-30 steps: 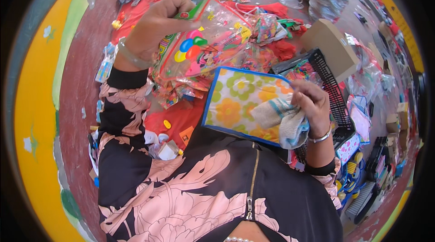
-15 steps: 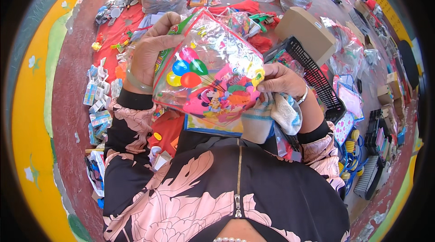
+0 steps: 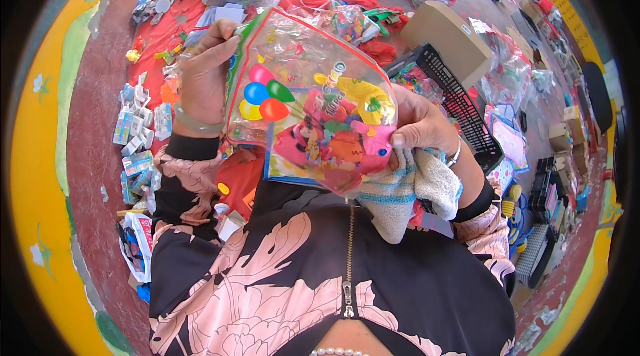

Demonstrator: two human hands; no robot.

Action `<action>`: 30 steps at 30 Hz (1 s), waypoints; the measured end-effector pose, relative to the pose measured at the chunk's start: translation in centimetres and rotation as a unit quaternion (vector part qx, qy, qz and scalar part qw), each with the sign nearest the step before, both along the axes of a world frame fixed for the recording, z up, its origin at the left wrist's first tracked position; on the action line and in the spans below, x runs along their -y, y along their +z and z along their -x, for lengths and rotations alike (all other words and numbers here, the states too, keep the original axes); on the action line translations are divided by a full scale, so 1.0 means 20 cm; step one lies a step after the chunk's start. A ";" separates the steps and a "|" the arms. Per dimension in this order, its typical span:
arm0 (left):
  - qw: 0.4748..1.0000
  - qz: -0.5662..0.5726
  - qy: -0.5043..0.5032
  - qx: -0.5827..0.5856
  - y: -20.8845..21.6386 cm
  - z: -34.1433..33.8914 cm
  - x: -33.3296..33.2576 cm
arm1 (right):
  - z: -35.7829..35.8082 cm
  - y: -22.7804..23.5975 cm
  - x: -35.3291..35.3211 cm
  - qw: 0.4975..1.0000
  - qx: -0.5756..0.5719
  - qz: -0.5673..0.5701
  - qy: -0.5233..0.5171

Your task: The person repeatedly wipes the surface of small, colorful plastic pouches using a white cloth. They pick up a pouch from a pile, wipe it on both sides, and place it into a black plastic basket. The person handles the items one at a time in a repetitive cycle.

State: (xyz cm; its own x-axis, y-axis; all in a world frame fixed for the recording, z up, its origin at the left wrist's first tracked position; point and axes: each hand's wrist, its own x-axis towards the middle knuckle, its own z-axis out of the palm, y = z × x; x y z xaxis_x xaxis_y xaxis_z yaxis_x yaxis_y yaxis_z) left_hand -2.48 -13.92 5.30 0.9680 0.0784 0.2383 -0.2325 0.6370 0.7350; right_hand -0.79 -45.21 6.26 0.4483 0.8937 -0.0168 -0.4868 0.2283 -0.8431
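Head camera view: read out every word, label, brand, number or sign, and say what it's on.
I don't copy printed text; here is where it stands.
Clear bag, between left hand and right hand: lettering and a number.
Bag's green edge: lettering too slanted and covered to read.
Cardboard box: label too small to read.
Yellow wall panel: marks too blurred to read.

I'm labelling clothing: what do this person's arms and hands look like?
Black sleeves with a pale pink floral print end in plain black cuffs. The left hand wears a pale bangle at the wrist, the right hand a silvery bangle. Neither is gloved.
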 end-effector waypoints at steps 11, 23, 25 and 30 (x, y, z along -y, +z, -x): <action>0.970 -0.231 -0.073 -0.001 0.17 0.15 -0.03 | 0.01 0.03 0.16 0.991 0.082 0.110 -0.006; 0.952 -0.289 -0.071 -0.070 0.14 0.18 -0.13 | -0.04 0.11 0.24 0.928 0.173 0.201 -0.264; 0.954 -0.288 -0.042 -0.077 0.14 0.19 -0.10 | -0.03 0.11 0.22 0.902 0.227 0.209 -0.302; 0.928 -0.368 0.022 -0.047 0.15 0.19 -0.06 | -0.05 0.13 0.24 0.892 0.222 0.219 -0.326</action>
State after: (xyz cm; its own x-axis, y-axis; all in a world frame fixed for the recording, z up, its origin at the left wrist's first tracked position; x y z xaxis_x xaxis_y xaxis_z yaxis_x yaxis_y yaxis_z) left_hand -6.36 -12.68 8.26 0.9869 -0.0327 0.1581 -0.1597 -0.0544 0.9857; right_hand 0.19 -50.10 8.93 0.9202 0.3914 0.0091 0.0344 -0.0578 -0.9977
